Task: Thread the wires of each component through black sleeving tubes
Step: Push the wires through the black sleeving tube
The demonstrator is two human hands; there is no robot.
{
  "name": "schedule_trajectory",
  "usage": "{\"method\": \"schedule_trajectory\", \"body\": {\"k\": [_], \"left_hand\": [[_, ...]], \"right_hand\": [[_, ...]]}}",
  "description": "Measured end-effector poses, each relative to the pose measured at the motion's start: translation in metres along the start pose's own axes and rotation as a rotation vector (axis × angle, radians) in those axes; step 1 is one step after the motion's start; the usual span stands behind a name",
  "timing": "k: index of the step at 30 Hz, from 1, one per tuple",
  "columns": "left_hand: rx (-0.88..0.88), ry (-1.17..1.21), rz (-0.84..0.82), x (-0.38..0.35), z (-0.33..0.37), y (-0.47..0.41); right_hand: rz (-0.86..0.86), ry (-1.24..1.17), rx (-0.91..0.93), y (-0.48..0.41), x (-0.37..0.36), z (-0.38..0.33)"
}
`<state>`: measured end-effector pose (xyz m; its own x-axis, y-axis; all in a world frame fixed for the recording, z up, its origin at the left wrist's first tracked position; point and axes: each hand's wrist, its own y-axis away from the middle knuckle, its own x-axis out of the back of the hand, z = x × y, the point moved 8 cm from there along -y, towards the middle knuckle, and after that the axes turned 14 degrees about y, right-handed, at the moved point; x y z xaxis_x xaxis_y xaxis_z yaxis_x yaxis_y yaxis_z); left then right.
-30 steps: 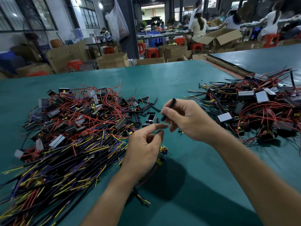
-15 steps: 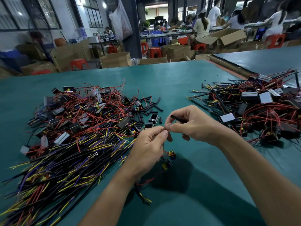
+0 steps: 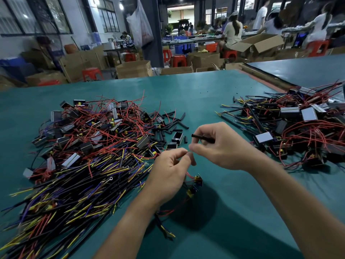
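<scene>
My right hand (image 3: 222,146) holds a short black sleeving tube (image 3: 202,138) between its fingers, the tube lying nearly level and pointing left. My left hand (image 3: 168,174) pinches thin wire ends at its fingertips, which meet the right thumb and forefinger. Below the left hand hangs a small component (image 3: 195,185) with yellow and blue parts and red wires. Its other black-sleeved wires (image 3: 164,228) trail on the green table toward me.
A big heap of components with red, yellow and purple wires (image 3: 84,156) fills the left. Loose black tube pieces (image 3: 173,120) lie behind my hands. A second pile of components (image 3: 298,124) sits at the right. The green table (image 3: 233,212) shows bare between them.
The tube in my right hand swung from upright to nearly level. Both hands came together, fingertips now meeting, and the left hand took the wire ends in a pinch.
</scene>
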<state>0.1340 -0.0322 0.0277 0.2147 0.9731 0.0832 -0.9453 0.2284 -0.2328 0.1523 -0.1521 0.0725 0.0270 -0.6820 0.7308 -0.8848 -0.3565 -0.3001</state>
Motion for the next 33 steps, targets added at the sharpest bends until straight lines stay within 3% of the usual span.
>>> {"method": "schedule_trajectory", "body": {"k": [6, 11, 13, 23, 27, 33], "left_hand": [[0.036, 0.174, 0.019, 0.001, 0.004, 0.000], [0.028, 0.145, 0.008, -0.002, 0.004, 0.000], [0.050, 0.189, 0.025, 0.000, 0.002, 0.000], [0.059, 0.367, 0.027, 0.008, 0.005, -0.002], [-0.024, 0.279, 0.097, 0.010, 0.008, -0.002], [-0.036, 0.188, 0.106, 0.010, 0.008, -0.002]], "right_hand": [[0.123, -0.213, -0.139, -0.005, 0.020, 0.016], [0.007, -0.120, -0.226, -0.006, 0.008, 0.028], [-0.073, -0.220, -0.257, -0.004, 0.002, 0.028], [0.096, -0.152, -0.099, -0.004, 0.017, 0.019], [0.200, -0.346, -0.102, -0.002, 0.029, 0.017], [0.174, -0.567, -0.143, -0.003, 0.026, 0.011]]}}
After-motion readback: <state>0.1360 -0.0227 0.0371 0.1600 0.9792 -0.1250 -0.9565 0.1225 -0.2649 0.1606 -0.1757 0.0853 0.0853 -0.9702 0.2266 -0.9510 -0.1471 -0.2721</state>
